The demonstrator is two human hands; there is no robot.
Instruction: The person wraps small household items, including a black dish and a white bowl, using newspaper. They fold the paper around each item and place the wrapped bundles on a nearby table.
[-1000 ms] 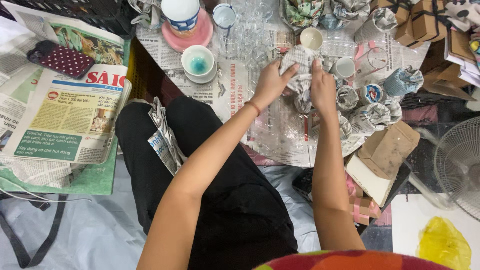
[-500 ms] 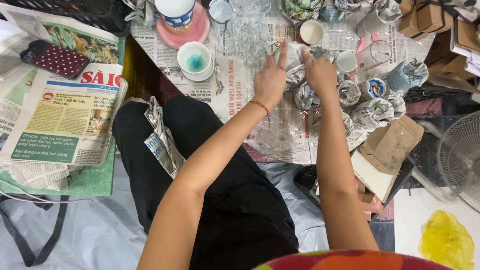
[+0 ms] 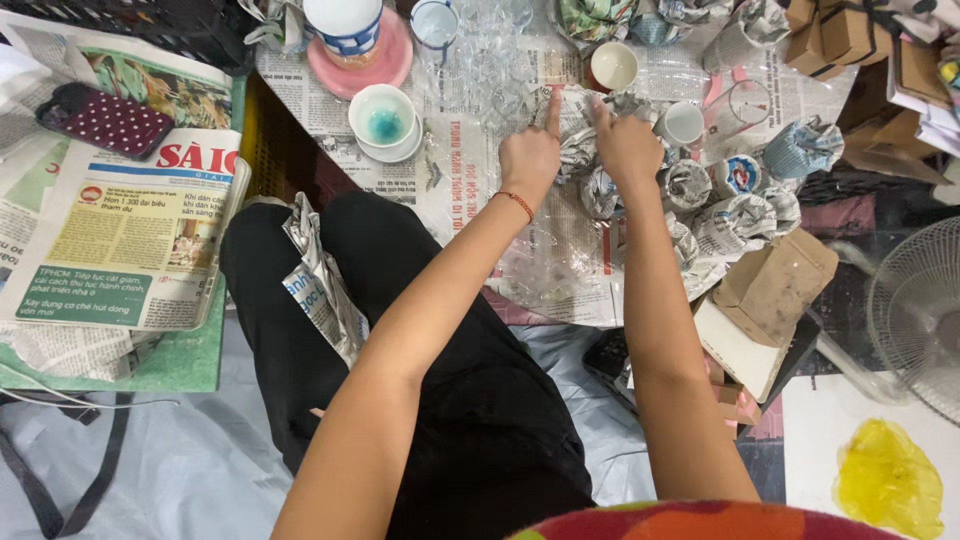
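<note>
Bowl [image 3: 383, 122] with blue-green glaze inside

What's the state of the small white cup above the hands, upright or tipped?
Upright. The small white cup shows its round open mouth facing up, with a pale inside and nothing visible in it.

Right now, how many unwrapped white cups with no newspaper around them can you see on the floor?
2. One white cup stands near the top centre, above the right hand. The other white cup stands just right of that hand. More may be hidden among the wrapped bundles.
</note>
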